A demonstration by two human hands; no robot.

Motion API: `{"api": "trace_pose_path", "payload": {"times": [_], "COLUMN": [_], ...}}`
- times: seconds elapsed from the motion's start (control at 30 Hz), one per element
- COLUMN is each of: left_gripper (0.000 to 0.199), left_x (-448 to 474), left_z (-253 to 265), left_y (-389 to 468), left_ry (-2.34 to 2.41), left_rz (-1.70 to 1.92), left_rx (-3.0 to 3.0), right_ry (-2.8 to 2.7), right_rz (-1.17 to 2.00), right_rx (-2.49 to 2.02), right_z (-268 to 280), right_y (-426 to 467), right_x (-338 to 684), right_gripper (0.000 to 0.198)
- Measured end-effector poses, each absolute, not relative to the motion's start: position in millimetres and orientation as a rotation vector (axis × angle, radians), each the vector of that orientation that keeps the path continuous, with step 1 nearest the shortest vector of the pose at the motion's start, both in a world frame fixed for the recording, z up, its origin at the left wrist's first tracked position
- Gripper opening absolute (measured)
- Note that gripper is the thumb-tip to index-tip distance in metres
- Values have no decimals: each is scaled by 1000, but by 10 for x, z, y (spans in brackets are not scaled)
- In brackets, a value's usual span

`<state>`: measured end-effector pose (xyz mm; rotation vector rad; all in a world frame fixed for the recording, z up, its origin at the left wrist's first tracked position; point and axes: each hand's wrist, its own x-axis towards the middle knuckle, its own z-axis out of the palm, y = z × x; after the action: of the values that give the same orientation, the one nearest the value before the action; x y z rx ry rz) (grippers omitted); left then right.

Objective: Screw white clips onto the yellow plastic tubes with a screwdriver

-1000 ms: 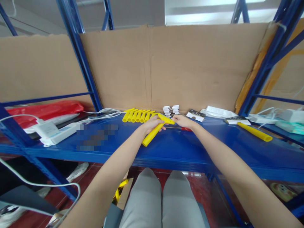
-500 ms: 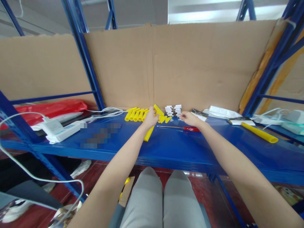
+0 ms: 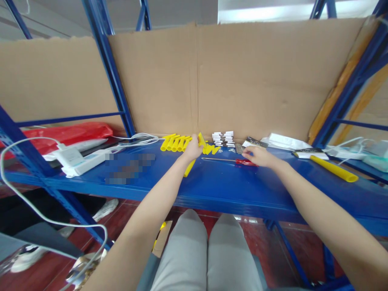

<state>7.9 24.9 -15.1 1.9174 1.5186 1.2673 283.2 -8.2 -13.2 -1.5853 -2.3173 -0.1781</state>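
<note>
My left hand (image 3: 192, 150) is closed around a yellow plastic piece (image 3: 201, 140), whose upper end shows above the fingers. A yellow tube (image 3: 189, 168) sticks out below that hand; whether it is part of the same piece is hidden. My right hand (image 3: 257, 156) hovers at the handle of a red screwdriver (image 3: 241, 162), fingers curled together; anything pinched in them is too small to make out. The screwdriver lies with its shaft pointing left. Small yellow wedge pieces (image 3: 209, 149) and tiny metal parts (image 3: 232, 150) lie between my hands.
Several yellow tubes (image 3: 173, 144) line up left of my hands. White clip-like parts (image 3: 223, 138) are stacked at the back by the cardboard wall (image 3: 254, 81). A long yellow tube (image 3: 335, 168) lies at right. A white power strip (image 3: 87, 163) sits at left on the blue shelf (image 3: 218, 190).
My right hand has moved right, from the tiny metal parts to over the screwdriver handle. My left hand stays on the yellow piece. The view has shifted slightly.
</note>
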Motion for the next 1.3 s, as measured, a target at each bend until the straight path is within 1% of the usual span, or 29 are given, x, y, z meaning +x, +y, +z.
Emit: {"api": "trace_pose_path", "payload": {"times": [0.17,0.27,0.37,0.47,0.67,0.8,1.0,1.07,1.3], "left_gripper": [30,30,34,36,24,17,17,16,18], "left_x": [60,56,54,39,-13,-24,15,26,34], "left_z": [-180,-183,-174,-175,-192,-179,-158,-166,-226], "left_y": [296,306,298,298,321,297,194,166,188], "left_ry": [1514,1471,1386,1317,1300,1279,1129,1054,961], "left_rz": [1281,1298,1270,1279,1249,1177,1007,966,865], "left_rx": [1815,1721,1585,1500,1455,1476,1551,1569,1619], "right_ry": [-2346,-2395,-2384,-2359,-2380,-2311,-2195,-2164,-2189], "right_rz": [142,243,253,246,150,174,282,290,211], "right_rx": [-1510,-1501,-1544,-1556,-1510,-1520,-1407,-1391,-1378], "right_z": [-188,-239,-308,-354,-336,-249,-138,-128,-119], "right_y": [-81,-55,-18,5,-27,-53,-94,-109,-117], "right_x": [2916,2914,2893,2847,2834,3006,3157,3136,3084], "right_gripper": [34,37,33,24,12,15,31,34,28]}}
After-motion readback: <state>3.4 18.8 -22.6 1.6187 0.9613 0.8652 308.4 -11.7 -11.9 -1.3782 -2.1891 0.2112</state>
